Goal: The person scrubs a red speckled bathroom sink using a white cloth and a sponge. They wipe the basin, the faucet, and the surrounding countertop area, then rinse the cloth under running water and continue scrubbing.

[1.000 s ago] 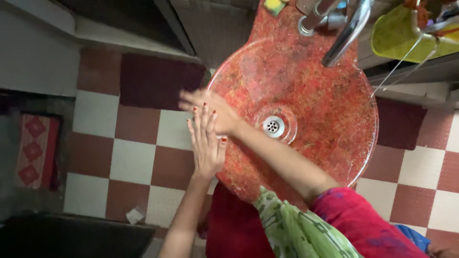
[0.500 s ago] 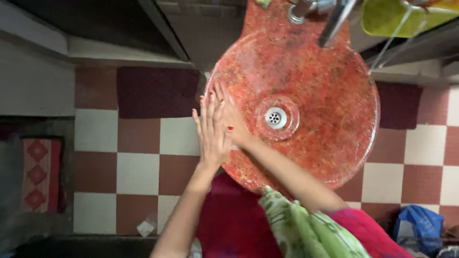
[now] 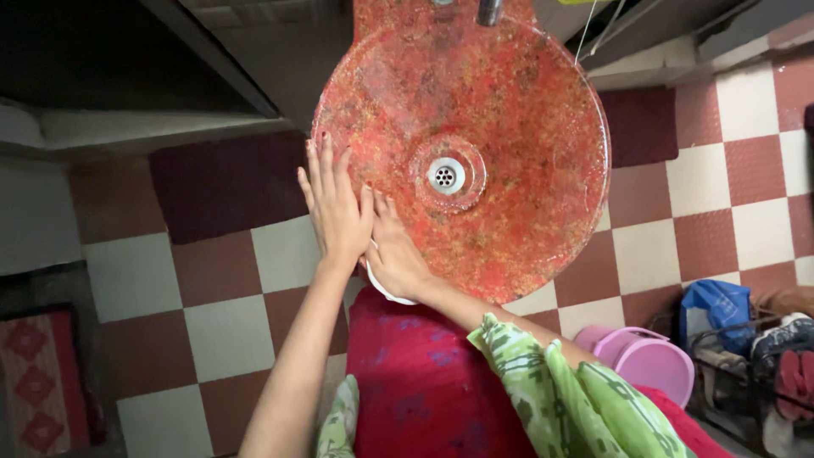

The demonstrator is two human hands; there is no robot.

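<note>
Hands, earlier crossed, now flat, empty: left hand (image 3: 335, 203) against right hand (image 3: 392, 254), at basin (image 3: 526, 127) rim.

we have one view only, from a camera worn on our head, looking almost straight down. it sits close above the round red speckled stone basin (image 3: 509, 127), which fills the upper middle of the frame, its metal drain (image 3: 445, 175) near centre. our left hand (image 3: 333, 203) and right hand (image 3: 394, 254) reach in from the bottom edge. around them lies the red and cream checked tile floor (image 3: 220, 297). no second view shares this scene.
</note>
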